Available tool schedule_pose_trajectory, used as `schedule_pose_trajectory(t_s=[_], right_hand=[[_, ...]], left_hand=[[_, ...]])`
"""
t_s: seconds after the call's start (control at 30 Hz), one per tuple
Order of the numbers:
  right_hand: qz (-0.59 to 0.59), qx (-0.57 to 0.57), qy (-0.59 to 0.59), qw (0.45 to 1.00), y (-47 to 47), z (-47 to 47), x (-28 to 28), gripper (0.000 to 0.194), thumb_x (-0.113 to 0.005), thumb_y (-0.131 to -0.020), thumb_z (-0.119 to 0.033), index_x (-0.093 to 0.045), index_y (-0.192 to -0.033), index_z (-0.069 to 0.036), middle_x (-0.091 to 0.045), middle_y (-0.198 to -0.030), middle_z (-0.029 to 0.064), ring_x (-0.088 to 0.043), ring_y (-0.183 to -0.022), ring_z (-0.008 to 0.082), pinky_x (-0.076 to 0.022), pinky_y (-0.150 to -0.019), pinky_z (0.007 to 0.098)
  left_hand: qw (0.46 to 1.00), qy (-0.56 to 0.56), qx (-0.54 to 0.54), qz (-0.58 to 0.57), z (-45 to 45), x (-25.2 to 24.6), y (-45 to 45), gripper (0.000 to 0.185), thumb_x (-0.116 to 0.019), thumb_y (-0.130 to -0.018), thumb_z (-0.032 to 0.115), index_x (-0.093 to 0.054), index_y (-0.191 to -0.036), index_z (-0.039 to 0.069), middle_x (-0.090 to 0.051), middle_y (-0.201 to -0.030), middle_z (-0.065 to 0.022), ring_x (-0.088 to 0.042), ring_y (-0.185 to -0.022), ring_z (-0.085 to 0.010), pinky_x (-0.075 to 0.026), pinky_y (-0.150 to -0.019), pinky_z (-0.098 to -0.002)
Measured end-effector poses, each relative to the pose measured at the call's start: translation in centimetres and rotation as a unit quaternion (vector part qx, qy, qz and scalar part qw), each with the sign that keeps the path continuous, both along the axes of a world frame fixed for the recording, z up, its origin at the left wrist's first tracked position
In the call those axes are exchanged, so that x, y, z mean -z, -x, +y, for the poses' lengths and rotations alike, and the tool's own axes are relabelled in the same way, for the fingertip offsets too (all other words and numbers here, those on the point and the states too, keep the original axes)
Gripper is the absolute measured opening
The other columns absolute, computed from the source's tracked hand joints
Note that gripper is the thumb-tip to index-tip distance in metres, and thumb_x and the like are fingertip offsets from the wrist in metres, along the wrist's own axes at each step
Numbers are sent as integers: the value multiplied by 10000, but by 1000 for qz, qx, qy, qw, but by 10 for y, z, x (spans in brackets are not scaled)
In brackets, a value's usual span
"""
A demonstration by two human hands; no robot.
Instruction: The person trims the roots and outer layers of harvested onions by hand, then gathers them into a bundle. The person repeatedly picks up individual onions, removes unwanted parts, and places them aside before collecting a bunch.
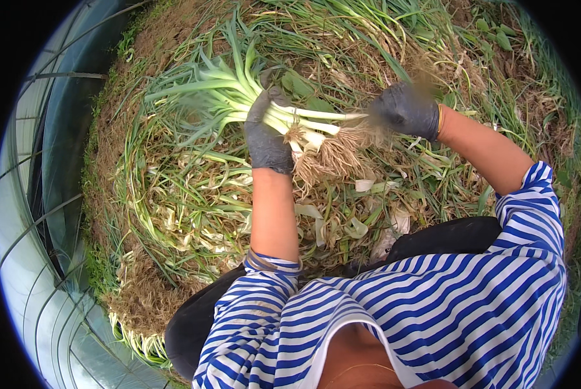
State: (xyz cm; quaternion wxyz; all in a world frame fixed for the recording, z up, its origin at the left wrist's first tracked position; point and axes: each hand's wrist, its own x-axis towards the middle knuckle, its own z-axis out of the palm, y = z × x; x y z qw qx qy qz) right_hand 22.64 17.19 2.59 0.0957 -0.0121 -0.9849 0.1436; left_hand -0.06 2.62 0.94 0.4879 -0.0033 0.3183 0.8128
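My left hand [270,131], in a dark grey glove, grips a bunch of green onions [237,90] around the white stalks. Their green leaves fan out to the upper left, and the tangled brown roots [336,155] hang to the right. My right hand [405,111], gloved alike, is curled at the tapering end of one stalk [339,115] that reaches out past the others. A brown, root-like blur shows beside that hand; motion hides the exact grip. Beneath both hands lie loose leaves and peelings.
Stripped leaves and pale peelings [208,194] cover the ground ahead. At lower left lies a pile of onions with brown roots [147,296]. More long green onions [368,19] lie at the far side. Plastic sheeting on a curved frame [52,160] borders the left.
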Motion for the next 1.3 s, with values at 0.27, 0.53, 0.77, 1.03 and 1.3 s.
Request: schedule_pose_trajectory(t_s=[0.27,0.53,0.77,1.03,1.3], right_hand=[[-158,188,144,959,-94,55,84,278,-634,-872,-197,-606,-1132,-101,-640,-1008,135,-624,-861,288,-510,-746,408],[-97,-6,581,808,33,-36,23,762,-747,-755,-156,-368,-1406,-44,-457,-1387,134,-454,-1246,212,-350,-1059,340],[-122,52,602,788,45,-47,17,216,-578,-885,-257,-658,-828,-64,-631,-640,50,-568,-546,149,-466,-550,305],[-142,78,304,939,45,10,91,141,-583,-828,-204,-646,-852,-81,-655,-760,130,-626,-711,294,-489,-677,411],[-54,138,362,920,76,38,54,147,-616,-790,-206,-662,-812,-69,-647,-720,150,-616,-686,354,-488,-663,433]], left_hand=[[987,-138,77,-7,-9,0,28,552,-567,-863,110,-371,-1366,-3,-550,-792,23,-517,-730,-97,-437,-698,-263],[991,-120,52,41,-4,-18,8,615,-538,-911,152,-260,-1426,-37,-593,-791,-12,-589,-778,-106,-483,-915,-293],[924,-278,239,-109,-24,-90,113,798,-545,-861,-5,-24,-1466,-33,-597,-782,-31,-567,-703,-121,-488,-687,-260],[947,-206,243,-45,-36,-235,154,674,-510,-893,41,-129,-1440,-57,-555,-774,0,-524,-648,-106,-488,-687,-247],[949,-173,258,50,-31,-293,127,594,-430,-946,70,-113,-1404,-135,-542,-712,-21,-517,-554,-74,-492,-560,-229]])
